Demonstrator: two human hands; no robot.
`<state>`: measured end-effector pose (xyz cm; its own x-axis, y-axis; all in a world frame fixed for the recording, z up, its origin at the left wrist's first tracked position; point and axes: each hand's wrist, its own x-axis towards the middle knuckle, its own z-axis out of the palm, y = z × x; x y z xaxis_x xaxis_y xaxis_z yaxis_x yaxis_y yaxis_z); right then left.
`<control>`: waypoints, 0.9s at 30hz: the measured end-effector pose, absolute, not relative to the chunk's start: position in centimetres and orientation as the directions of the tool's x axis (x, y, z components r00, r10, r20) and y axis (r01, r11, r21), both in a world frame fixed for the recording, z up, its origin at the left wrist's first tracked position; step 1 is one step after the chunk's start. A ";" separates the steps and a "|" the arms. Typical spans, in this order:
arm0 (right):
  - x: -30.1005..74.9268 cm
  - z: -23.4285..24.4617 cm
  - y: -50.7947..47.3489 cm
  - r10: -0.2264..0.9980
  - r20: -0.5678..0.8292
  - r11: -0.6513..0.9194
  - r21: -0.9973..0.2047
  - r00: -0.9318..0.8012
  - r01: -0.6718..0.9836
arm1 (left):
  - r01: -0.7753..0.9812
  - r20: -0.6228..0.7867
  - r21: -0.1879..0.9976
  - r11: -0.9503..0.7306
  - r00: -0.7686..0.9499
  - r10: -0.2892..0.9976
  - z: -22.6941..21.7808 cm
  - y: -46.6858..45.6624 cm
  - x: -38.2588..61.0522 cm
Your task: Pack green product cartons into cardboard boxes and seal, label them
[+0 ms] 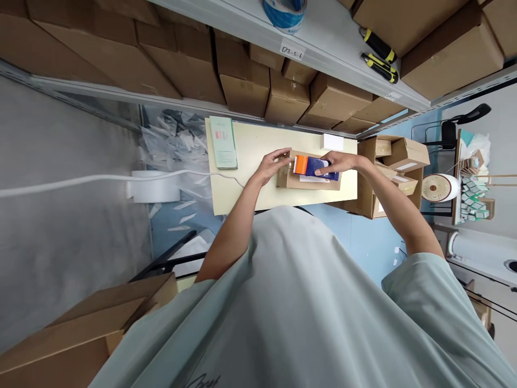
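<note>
A small brown cardboard box (283, 180) lies on the pale yellow table, a white label partly visible on its top. My right hand (337, 160) is wrapped round an orange and dark blue tape dispenser (301, 164). The dispenser is over the box, its orange toothed end pointing left. At the box's left end, my left hand (270, 166) grips the edge with bent fingers. Whether the dispenser presses on the box I cannot tell.
Beyond the table (250, 199), a shelf carries cartons, a blue tape roll (285, 13) and two utility knives (379, 56). A green booklet stack (223, 143) and a white box (332, 142) rest on the table. An open carton (365, 202) stands right.
</note>
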<state>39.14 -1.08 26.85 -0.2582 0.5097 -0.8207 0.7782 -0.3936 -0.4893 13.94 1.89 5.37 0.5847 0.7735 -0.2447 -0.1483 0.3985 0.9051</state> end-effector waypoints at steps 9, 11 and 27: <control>38.9 27.5 -2.4 0.483 -0.837 -0.467 -0.496 -0.259 0.732 | 0.003 -0.094 0.994 0.108 0.518 0.850 7.4 -0.5 12.4; 39.1 27.5 -2.3 0.501 -0.820 -0.432 -0.515 -0.278 0.740 | 0.084 -0.018 0.996 -0.041 0.599 0.801 8.2 -1.8 11.8; 40.4 27.0 -1.2 0.430 -0.804 -0.337 -0.566 -0.412 0.752 | 0.318 0.048 0.811 -0.491 0.800 0.598 8.9 -0.7 14.4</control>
